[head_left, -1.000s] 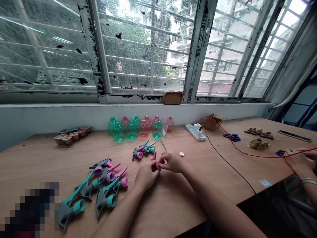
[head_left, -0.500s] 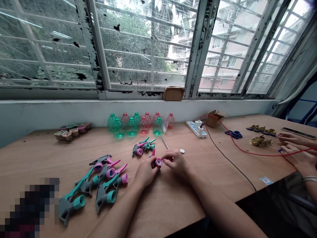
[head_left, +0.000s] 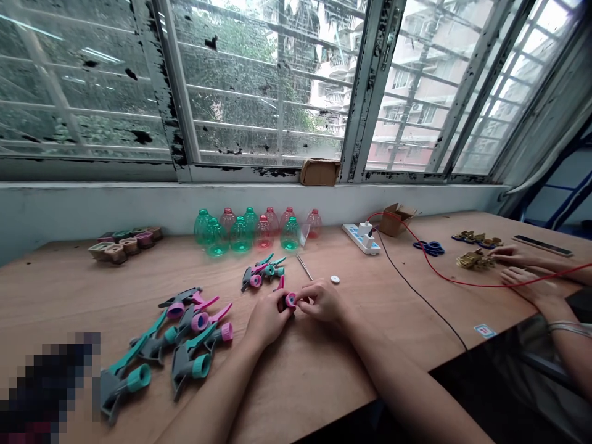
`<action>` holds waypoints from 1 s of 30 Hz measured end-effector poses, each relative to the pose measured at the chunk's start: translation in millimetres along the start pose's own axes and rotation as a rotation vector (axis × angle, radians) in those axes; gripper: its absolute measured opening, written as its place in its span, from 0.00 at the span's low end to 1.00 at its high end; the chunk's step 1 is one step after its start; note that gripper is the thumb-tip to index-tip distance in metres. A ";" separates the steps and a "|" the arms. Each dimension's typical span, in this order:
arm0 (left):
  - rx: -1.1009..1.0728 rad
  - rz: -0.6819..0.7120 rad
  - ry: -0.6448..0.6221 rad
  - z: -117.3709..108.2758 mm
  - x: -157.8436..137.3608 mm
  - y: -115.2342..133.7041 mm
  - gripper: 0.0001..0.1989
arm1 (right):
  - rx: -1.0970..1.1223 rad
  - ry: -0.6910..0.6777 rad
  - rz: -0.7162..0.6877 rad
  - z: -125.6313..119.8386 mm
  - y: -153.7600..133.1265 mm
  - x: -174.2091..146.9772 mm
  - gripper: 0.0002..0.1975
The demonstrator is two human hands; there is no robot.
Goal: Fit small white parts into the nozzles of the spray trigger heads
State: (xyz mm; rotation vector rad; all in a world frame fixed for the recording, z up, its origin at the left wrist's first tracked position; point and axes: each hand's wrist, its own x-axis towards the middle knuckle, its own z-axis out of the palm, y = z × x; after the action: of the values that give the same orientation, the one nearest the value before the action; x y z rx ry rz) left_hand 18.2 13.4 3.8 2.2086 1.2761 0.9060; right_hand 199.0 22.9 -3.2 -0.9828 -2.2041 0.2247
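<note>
My left hand [head_left: 269,317] is closed round a trigger spray head with a pink collar [head_left: 290,300] and a pink lever. The collar's opening faces me, and the rest of the spray head is mostly hidden in the fingers. My right hand [head_left: 321,300] is pinched, its fingertips at the right rim of that collar; anything small between them is too tiny to make out. Several larger grey spray heads [head_left: 185,364] with pink or teal collars lie left of my forearm. Just beyond my hands sits a cluster of smaller spray heads [head_left: 263,272].
Green bottles [head_left: 241,235] and red bottles [head_left: 264,233] stand by the wall. A metal rod [head_left: 304,267] and white disc [head_left: 335,280] lie near my right hand. Right are a power strip [head_left: 361,238], red cable [head_left: 432,262], blue scissors [head_left: 428,248] and a co-worker's hands [head_left: 525,277] at gold parts [head_left: 475,259].
My right fingertips have come in from a small gap to the pink collar's rim. The view has shifted slightly. At the right, the co-worker's hand has moved to the gold parts.
</note>
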 end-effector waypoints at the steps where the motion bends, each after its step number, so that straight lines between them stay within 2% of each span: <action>1: 0.009 0.001 -0.001 0.0 0.1 0.0 0.08 | 0.005 -0.008 -0.004 0.2 0.6 -0.2 0.11; 3: 0.021 0.000 -0.004 0.2 -0.1 -0.2 0.08 | 0.020 -0.002 0.007 -1.3 3.2 -0.7 0.10; 5: 0.032 -0.003 -0.008 0.6 -0.5 -0.3 0.08 | 0.004 0.097 0.097 -6.5 9.2 -1.4 0.09; 8: 0.058 0.009 -0.013 1.5 -1.3 -0.5 0.09 | -0.158 0.394 0.410 -20.9 25.8 -2.8 0.11; 10: 0.085 0.031 -0.020 1.8 -1.5 -1.5 0.08 | -0.293 0.479 0.620 -31.1 40.5 -4.5 0.10; 11: 0.099 0.041 -0.023 1.7 -1.4 -2.4 0.08 | -0.333 0.462 0.700 -35.1 48.1 -5.8 0.10; 13: 0.117 0.055 -0.024 1.2 -1.4 -4.7 0.08 | -0.348 0.332 0.800 -39.3 62.1 -8.9 0.13; 16: 0.094 0.066 -0.026 0.2 -2.8 -6.9 0.11 | -0.309 0.146 0.830 -36.3 76.1 -13.5 0.19; 22: 0.072 0.098 -0.029 -5.6 -9.3 4.3 0.13 | -0.283 0.098 0.829 -27.6 81.4 -16.0 0.18; 25: 0.133 0.116 0.003 -25.6 -1.8 9.0 0.12 | -0.279 0.107 0.842 -30.1 82.0 -15.6 0.15; 30: 0.357 0.030 0.028 -86.9 34.7 -9.0 0.13 | -0.276 0.115 0.861 -33.2 84.9 -15.5 0.12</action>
State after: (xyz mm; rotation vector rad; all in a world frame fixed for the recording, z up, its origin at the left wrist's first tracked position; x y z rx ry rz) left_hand -37.0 51.8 69.4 2.4965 1.5210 0.7687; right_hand 277.9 67.2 -22.2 -2.0055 -1.6089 0.2399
